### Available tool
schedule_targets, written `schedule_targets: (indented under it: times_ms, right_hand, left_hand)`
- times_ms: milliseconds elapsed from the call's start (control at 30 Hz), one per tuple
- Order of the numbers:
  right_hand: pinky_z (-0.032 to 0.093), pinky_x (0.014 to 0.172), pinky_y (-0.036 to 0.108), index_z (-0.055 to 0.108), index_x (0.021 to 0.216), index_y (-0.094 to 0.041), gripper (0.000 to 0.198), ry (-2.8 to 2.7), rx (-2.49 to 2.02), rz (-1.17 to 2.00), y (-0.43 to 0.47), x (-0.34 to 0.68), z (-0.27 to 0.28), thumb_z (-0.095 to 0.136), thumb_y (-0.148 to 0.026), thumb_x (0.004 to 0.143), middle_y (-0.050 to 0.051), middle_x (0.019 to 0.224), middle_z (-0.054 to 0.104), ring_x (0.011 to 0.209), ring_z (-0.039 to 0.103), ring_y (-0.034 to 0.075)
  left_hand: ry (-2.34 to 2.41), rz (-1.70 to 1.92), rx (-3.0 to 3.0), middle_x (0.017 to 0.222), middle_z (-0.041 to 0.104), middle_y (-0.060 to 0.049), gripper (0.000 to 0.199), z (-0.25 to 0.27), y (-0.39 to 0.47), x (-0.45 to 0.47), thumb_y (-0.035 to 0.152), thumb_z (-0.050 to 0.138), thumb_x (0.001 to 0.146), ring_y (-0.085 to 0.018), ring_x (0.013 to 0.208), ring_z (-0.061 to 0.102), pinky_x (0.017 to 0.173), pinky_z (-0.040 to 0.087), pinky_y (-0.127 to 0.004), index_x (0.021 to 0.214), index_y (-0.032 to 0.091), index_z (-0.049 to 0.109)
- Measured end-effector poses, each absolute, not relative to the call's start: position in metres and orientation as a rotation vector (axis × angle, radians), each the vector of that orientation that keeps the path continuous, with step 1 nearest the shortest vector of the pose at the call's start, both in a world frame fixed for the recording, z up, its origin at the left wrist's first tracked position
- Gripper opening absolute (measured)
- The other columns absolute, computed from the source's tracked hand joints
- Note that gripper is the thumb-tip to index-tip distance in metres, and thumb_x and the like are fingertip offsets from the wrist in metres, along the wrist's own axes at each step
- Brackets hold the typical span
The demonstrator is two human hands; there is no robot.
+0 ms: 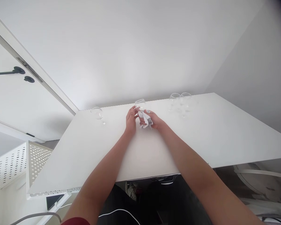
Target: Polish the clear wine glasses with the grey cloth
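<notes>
In the head view my two hands are close together over the far middle of the white table (89, 150). My left hand (131, 120) curls its fingers around the side of a clear stemmed glass (140, 103), whose bowl points away from me. A crumpled white cloth (145, 120) is bunched in my right hand (155, 119), pressed up near the lower part of that glass. The glass's stem and foot are hidden by the cloth and fingers.
One clear stemmed glass (97, 113) stands at the table's far left. Toward the far right are two more glasses, one (175, 99) close beside the other (185, 98). A pale wall rises behind the table. At left are a door handle (10, 72) and a perforated white rack (38, 157).
</notes>
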State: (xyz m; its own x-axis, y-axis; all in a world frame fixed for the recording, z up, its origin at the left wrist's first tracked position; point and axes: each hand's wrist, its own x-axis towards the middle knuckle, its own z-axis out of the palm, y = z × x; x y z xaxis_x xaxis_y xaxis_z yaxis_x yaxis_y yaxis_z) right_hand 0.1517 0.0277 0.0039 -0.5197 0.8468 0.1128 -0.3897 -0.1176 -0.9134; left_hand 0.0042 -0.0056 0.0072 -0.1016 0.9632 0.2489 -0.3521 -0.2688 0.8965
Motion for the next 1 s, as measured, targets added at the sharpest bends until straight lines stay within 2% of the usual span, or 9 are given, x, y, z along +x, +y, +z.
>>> schedule_targets:
  times_ms: [133,333,400,633,733,900,1000]
  right_hand:
    - [0.052,0.060,0.032,0.070,0.091,-0.018,0.046,-1.411,-0.575,1.837,0.023,0.148,0.004,0.085,-0.058,0.075,0.004,0.075,0.068,0.066,0.064,0.019]
    - [0.048,0.069,0.032,0.073,0.094,-0.020,0.038,-1.648,-0.670,1.305,0.022,0.135,0.006,0.078,-0.056,0.083,0.002,0.083,0.068,0.076,0.060,0.019]
    - [0.048,0.069,0.031,0.072,0.092,-0.021,0.037,-1.652,-0.695,1.225,0.021,0.132,0.007,0.079,-0.056,0.082,0.002,0.084,0.068,0.076,0.059,0.019]
    - [0.052,0.065,0.032,0.069,0.086,-0.018,0.048,-1.338,-0.677,1.943,0.018,0.149,0.010,0.084,-0.062,0.073,0.006,0.075,0.068,0.070,0.063,0.020]
    - [0.051,0.065,0.031,0.069,0.086,-0.019,0.045,-1.330,-0.656,1.908,0.019,0.148,0.010,0.086,-0.059,0.073,0.004,0.076,0.068,0.070,0.063,0.019]
    - [0.047,0.066,0.028,0.073,0.090,-0.020,0.040,-1.498,-0.700,1.576,0.025,0.138,0.005,0.084,-0.055,0.075,0.001,0.080,0.067,0.073,0.059,0.016]
    - [0.045,0.064,0.028,0.070,0.083,-0.019,0.045,-1.435,-0.711,1.677,0.027,0.139,0.004,0.080,-0.063,0.075,0.001,0.075,0.063,0.069,0.056,0.016]
  left_hand:
    - [0.660,1.467,1.023,0.134,0.068,-0.018,0.061,0.012,-0.008,0.006,0.068,0.064,0.089,-0.031,0.119,0.067,0.093,0.055,-0.040,0.124,0.018,0.069]
    - [0.734,1.563,1.074,0.132,0.070,-0.017,0.056,0.012,-0.008,0.003,0.061,0.075,0.084,-0.027,0.115,0.069,0.097,0.054,-0.038,0.120,0.019,0.071]
    - [0.753,1.591,1.083,0.133,0.069,-0.017,0.054,0.012,-0.008,0.003,0.059,0.075,0.085,-0.027,0.115,0.069,0.097,0.054,-0.038,0.120,0.019,0.071]
    - [0.724,1.559,0.944,0.120,0.074,-0.016,0.055,0.008,-0.006,0.004,0.067,0.069,0.086,-0.029,0.102,0.074,0.082,0.058,-0.038,0.113,0.018,0.073]
    - [0.700,1.553,0.929,0.123,0.074,-0.016,0.054,0.007,-0.005,0.004,0.065,0.070,0.086,-0.029,0.106,0.073,0.086,0.058,-0.040,0.114,0.019,0.072]
    - [0.745,1.591,0.886,0.132,0.070,-0.014,0.051,0.004,-0.002,0.002,0.061,0.073,0.086,-0.029,0.120,0.068,0.100,0.055,-0.041,0.118,0.021,0.071]
    - [0.757,1.599,0.867,0.128,0.071,-0.014,0.051,0.003,0.000,0.002,0.063,0.073,0.085,-0.028,0.118,0.069,0.098,0.056,-0.041,0.115,0.021,0.072]
